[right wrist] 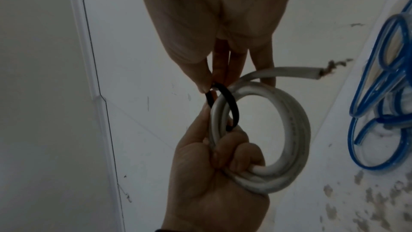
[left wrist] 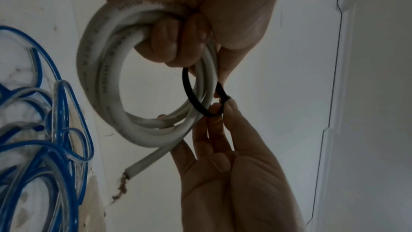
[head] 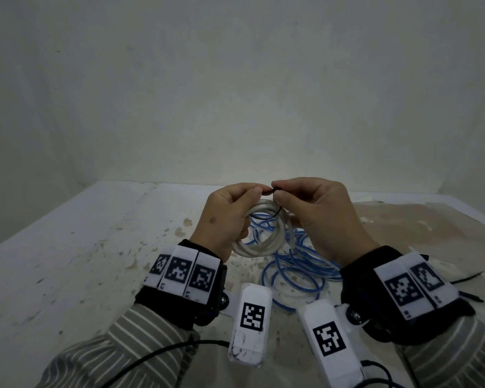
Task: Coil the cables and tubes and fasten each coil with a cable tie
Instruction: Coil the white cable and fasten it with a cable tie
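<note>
One white cable coil [head: 266, 233], wound into about three turns, is being held up above the table [head: 67, 261] between two hands. One black cable tie [left wrist: 196, 94] is being looped loosely around the strands at the far side of the coil. One tangle of blue tubing [head: 294, 273] is lying on the table just beneath and to the right of the coil, uncoiled. Two more black ties [head: 468, 277] are lying at the right edge, near the right wrist.

The coil is being gripped by the left hand [head: 224, 219], its fingers [left wrist: 165, 41] curled tightly through the ring and its thumb pressed along the top. The tie's joined ends are being pinched by the right hand [head: 319, 217] between thumb and forefinger, narrowly closed, while the remaining fingers [right wrist: 263, 63] are being kept straighter beside the coil. One frayed cable end [right wrist: 334, 66] is sticking out free from the coil, touching nothing.
</note>
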Demonstrator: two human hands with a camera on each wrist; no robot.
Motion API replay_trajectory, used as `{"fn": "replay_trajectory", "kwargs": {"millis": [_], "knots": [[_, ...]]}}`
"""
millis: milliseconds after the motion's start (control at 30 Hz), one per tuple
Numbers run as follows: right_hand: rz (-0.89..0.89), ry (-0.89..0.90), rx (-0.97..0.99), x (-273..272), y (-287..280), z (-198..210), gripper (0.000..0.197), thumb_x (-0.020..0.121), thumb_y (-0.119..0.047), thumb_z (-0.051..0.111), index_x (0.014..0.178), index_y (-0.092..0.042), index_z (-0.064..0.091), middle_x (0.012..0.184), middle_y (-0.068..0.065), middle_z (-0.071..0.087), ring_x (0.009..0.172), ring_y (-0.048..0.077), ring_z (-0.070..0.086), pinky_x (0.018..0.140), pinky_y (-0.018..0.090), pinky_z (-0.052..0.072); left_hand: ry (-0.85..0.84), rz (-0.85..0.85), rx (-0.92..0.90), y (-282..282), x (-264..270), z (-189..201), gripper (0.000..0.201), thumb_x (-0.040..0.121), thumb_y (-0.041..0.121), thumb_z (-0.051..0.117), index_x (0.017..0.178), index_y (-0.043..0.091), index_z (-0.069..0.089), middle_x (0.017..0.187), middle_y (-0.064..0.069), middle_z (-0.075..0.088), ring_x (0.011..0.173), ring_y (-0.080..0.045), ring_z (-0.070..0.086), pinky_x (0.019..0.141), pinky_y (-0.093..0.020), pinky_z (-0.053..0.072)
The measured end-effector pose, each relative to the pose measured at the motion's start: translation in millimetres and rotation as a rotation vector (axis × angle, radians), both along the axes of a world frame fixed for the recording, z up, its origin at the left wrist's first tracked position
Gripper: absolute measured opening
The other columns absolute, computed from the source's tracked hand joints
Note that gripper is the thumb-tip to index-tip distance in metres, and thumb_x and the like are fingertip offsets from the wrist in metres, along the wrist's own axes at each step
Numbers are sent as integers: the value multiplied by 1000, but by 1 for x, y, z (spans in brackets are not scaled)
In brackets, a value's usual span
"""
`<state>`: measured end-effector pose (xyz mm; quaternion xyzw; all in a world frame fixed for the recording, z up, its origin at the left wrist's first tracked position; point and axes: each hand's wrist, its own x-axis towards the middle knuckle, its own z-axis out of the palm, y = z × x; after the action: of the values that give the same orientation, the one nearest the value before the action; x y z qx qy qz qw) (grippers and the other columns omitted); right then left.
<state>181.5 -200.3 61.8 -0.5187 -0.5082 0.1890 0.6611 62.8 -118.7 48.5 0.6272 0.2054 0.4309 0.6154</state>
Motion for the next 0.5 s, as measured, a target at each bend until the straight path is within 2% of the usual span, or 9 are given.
{"fn": "replay_trajectory", "kwargs": {"millis": [133, 200, 267, 300, 400, 433, 500], "knots": [[0, 17, -9, 1, 0, 0, 16, 77, -2, 70, 83, -17, 68, 68, 0, 70, 64, 16, 65, 62, 31, 55, 13, -20, 13, 1, 0, 1, 19, 93, 13, 50, 86, 15, 68, 47, 3, 40, 35, -6, 23, 36, -16, 21], [-8, 47, -16, 3, 0, 0, 14, 75, -2, 72, 77, -15, 66, 64, 2, 67, 63, 19, 63, 61, 37, 54, 15, -27, 27, 1, 0, 2, 19, 93, 13, 50, 88, 17, 67, 51, 0, 37, 35, -6, 22, 36, -15, 22], [-4, 36, -23, 3, 0, 1, 16, 74, -2, 73, 70, -15, 65, 68, 9, 67, 65, 23, 62, 64, 42, 54, 30, -33, 48, 0, 0, 3, 20, 94, 13, 49, 87, 19, 66, 55, -2, 35, 35, -7, 21, 37, -15, 21], [-2, 6, -28, 2, 0, 2, 17, 74, -2, 73, 68, -15, 64, 71, 13, 67, 66, 24, 62, 63, 41, 54, 37, -36, 55, 0, 0, 3, 21, 95, 13, 48, 84, 19, 65, 55, -2, 35, 36, -7, 20, 37, -15, 21], [9, -62, -42, -1, 2, 6, 16, 74, -3, 74, 69, -14, 64, 75, 18, 67, 64, 21, 63, 54, 27, 51, 30, -46, 55, 1, -1, 5, 23, 95, 12, 46, 78, 17, 61, 52, -1, 36, 35, -6, 19, 36, -15, 19], [21, -74, -54, -1, 3, 9, 13, 75, -3, 73, 71, -13, 66, 75, 16, 68, 64, 20, 64, 54, 27, 52, 20, -48, 45, 2, -2, 6, 23, 95, 12, 45, 79, 17, 60, 49, 1, 38, 35, -6, 19, 36, -14, 19], [56, -100, -89, 2, 4, 14, 11, 79, -5, 69, 75, -14, 69, 77, 14, 70, 69, 23, 67, 59, 34, 58, -11, -52, 10, 5, -6, 7, 22, 96, 12, 45, 80, 16, 60, 44, 7, 39, 34, -5, 19, 36, -13, 18]]}}
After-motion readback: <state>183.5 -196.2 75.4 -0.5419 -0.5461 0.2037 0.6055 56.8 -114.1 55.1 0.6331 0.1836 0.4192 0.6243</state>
